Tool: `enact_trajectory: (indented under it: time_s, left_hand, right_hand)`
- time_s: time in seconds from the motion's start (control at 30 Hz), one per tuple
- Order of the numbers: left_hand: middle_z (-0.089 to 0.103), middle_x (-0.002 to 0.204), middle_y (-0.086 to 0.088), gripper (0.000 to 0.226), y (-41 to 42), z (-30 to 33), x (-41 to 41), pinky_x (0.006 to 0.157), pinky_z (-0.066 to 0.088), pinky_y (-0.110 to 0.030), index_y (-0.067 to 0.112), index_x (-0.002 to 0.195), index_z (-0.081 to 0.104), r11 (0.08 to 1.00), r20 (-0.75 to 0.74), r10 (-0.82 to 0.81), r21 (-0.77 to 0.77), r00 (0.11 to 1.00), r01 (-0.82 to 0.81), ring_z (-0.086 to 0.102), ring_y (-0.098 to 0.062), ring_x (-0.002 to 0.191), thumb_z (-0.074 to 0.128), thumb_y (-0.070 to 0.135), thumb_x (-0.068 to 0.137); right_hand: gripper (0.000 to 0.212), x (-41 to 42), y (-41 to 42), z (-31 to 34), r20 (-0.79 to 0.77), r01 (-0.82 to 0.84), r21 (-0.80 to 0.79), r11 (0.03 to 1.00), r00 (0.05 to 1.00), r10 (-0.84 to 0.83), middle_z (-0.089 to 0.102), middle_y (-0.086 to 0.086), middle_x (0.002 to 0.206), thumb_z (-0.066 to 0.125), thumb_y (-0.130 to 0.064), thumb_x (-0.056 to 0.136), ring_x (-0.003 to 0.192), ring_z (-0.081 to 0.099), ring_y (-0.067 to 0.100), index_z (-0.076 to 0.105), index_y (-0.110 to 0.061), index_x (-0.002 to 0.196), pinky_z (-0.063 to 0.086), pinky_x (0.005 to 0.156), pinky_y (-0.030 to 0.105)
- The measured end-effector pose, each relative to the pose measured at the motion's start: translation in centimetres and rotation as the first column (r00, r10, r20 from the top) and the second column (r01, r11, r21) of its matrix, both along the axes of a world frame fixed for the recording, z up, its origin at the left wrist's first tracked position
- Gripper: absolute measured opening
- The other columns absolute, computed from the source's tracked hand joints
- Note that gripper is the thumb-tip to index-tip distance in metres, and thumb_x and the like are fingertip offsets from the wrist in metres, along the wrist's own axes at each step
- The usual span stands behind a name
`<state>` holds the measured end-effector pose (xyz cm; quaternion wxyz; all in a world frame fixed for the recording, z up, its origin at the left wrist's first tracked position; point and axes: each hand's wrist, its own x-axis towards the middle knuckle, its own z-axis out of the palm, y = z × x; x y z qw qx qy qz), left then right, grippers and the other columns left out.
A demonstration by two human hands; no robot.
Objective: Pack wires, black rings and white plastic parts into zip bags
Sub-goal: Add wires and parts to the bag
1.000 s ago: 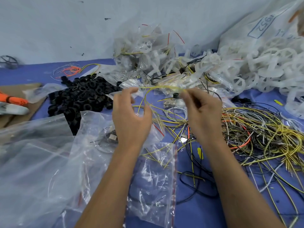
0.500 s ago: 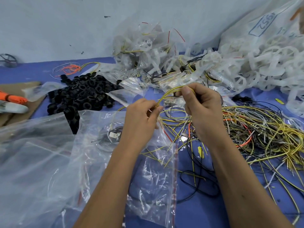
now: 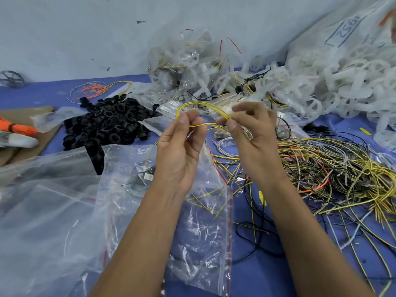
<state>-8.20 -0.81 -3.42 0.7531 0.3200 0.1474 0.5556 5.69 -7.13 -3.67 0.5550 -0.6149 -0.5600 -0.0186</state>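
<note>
My left hand and my right hand are raised over the table, each pinching a yellow wire that bends in a loop between them. A clear zip bag with a red seal strip lies flat below my hands. The pile of black rings sits to the left. A tangle of yellow, black and white wires spreads on the right. White plastic parts are heaped at the back right.
Several filled zip bags are piled at the back centre. Loose clear bags cover the near left. An orange-handled tool lies on brown cardboard at the far left. The blue table shows between the wires.
The stretched yellow wire has been folded into a loop. My hands came closer together, and my left hand turned palm-up while still pinching the wire.
</note>
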Motion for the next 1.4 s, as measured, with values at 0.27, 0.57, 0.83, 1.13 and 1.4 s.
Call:
enact_trajectory:
  time_s: [0.27,0.57,0.83,1.13,1.4]
  left_hand:
    - [0.075,0.082,-0.005,0.027,-0.1,-0.3,0.2,0.067,0.058,-0.015,0.009,0.079,0.082,0.994,-0.075,-0.104,-0.026,0.992,0.102,0.072,-0.009,0.073,0.061,0.018,0.092]
    - [0.068,0.096,0.000,0.020,-0.4,-1.9,1.1,0.074,0.048,-0.029,0.017,0.107,0.075,0.935,-0.720,0.271,0.354,0.638,0.002,0.056,-0.012,0.073,0.069,0.033,0.097]
    - [0.054,0.133,-0.004,0.040,-1.7,-2.3,1.9,0.084,0.038,-0.018,0.013,0.130,0.068,0.696,-0.728,0.382,0.631,0.569,0.341,0.051,-0.007,0.105,0.070,0.000,0.092]
    - [0.058,0.071,0.016,0.015,-2.0,-2.6,1.9,0.060,0.037,-0.014,0.020,0.082,0.064,0.712,-0.710,0.411,0.642,0.571,0.285,0.053,-0.004,0.064,0.066,0.016,0.096]
    - [0.053,0.100,0.004,0.017,-0.6,-4.2,1.4,0.085,0.045,-0.030,0.026,0.086,0.068,0.730,-0.796,0.582,0.602,0.168,0.322,0.056,-0.014,0.086,0.082,0.022,0.080]
  right_hand:
    - [0.022,-1.3,0.0,-0.3,-0.143,-0.329,-0.018,0.944,0.935,0.323,0.065,-0.001,0.076,0.053,-0.009,0.105,0.068,0.061,0.017,0.074,-0.015,0.099,0.051,0.067,0.034]
    - [0.028,0.7,0.5,0.6,-0.754,-0.311,0.419,0.853,0.405,0.517,0.048,-0.004,0.064,0.040,-0.016,0.108,0.056,0.039,0.012,0.058,-0.010,0.088,0.045,0.069,0.029]
    - [0.025,0.6,0.1,1.7,-0.671,-0.151,0.742,0.653,-0.155,0.726,0.052,0.000,0.079,0.039,-0.026,0.106,0.063,0.055,0.010,0.055,-0.013,0.093,0.051,0.093,0.032]
    - [0.025,2.5,-0.5,1.7,-0.681,-0.091,0.732,0.675,-0.137,0.720,0.043,-0.002,0.070,0.041,-0.027,0.107,0.054,0.039,0.009,0.056,-0.013,0.093,0.045,0.083,0.024]
    - [0.036,4.7,-1.7,1.8,-0.514,0.084,0.828,0.554,-0.282,0.811,0.031,-0.005,0.063,0.038,-0.037,0.110,0.057,0.026,0.010,0.059,-0.019,0.086,0.029,0.059,0.018]
